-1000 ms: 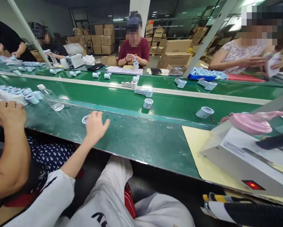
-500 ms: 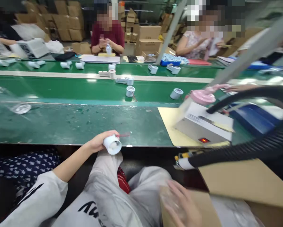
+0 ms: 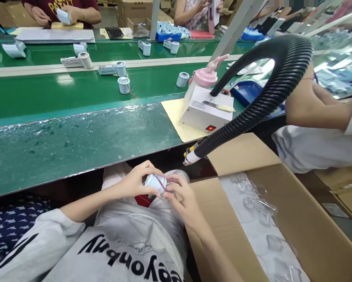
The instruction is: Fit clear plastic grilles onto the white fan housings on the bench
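A small white cylindrical housing (image 3: 154,182) with thin red wires is held above my lap. My left hand (image 3: 140,181) grips it between thumb and fingers from the left. From the right, my right hand (image 3: 184,197) pinches a clear plastic piece (image 3: 170,192) against the housing's right end. Fingers partly cover that piece, so how far it sits on the housing cannot be seen. Close by on the right, an open cardboard box (image 3: 206,199) contains several clear plastic parts (image 3: 259,205) on a white liner.
A black ribbed hose (image 3: 252,105) arches from a white machine (image 3: 211,109) with a lit red switch, its tip (image 3: 192,156) hanging near my right hand. Similar housings (image 3: 123,85) sit on the green conveyor (image 3: 84,88). Co-workers sit opposite; another person's arm (image 3: 316,105) is at right.
My left hand took a housing from the bench and brought it over my lap. My right hand came up from the box with a clear piece to meet it. The view swung right and down.
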The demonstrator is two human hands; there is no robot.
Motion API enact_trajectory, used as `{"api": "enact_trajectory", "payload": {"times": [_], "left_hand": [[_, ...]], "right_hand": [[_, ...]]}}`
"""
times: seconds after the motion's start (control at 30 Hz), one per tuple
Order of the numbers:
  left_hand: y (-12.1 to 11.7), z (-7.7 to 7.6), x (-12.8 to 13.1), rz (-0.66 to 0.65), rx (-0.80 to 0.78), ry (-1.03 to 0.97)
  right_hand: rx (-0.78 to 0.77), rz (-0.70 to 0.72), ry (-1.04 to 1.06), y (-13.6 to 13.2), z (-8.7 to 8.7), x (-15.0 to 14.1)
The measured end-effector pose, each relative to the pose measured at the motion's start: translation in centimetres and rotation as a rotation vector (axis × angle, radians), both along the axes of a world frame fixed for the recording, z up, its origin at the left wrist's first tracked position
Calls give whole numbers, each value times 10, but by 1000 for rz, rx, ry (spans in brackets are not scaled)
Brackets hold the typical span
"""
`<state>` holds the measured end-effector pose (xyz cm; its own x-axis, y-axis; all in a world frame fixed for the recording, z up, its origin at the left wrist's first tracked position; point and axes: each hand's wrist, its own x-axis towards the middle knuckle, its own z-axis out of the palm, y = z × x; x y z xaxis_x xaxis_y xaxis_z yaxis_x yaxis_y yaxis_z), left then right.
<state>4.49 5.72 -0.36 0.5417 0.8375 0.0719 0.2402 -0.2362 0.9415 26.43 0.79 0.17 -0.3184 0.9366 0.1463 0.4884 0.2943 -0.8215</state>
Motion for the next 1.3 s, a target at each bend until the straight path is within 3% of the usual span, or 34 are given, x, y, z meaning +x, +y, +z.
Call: {"api": "enact_trajectory", "payload": {"times": [0.1,0.27,0.37,0.5,0.6,0.7,0.93,1.3], "left_hand": [[0,-11,1,-19,68,3],[1,-15,-4,-204,91,-38],[-2,-12,-4,-205,-59,-85],[-10,-10,-3,-98,-399,-220],[-14,-9,-3,-90,-494,-244],[-14,-4,-5,-136,-402,-180],[-12,0,-11,-239,22,-208],[-14,5,-12,-293,117,-216]], "right_hand": [[-71,-121,129,0,3,0],[-215,-187,400,2,2,4],[-222,-140,486,2,1,8],[-39,-2,264,-3,1,11],[43,40,163,-7,0,13],[-6,54,184,-10,0,15],[-143,61,303,-10,6,18],[-442,11,477,-16,10,15]]}}
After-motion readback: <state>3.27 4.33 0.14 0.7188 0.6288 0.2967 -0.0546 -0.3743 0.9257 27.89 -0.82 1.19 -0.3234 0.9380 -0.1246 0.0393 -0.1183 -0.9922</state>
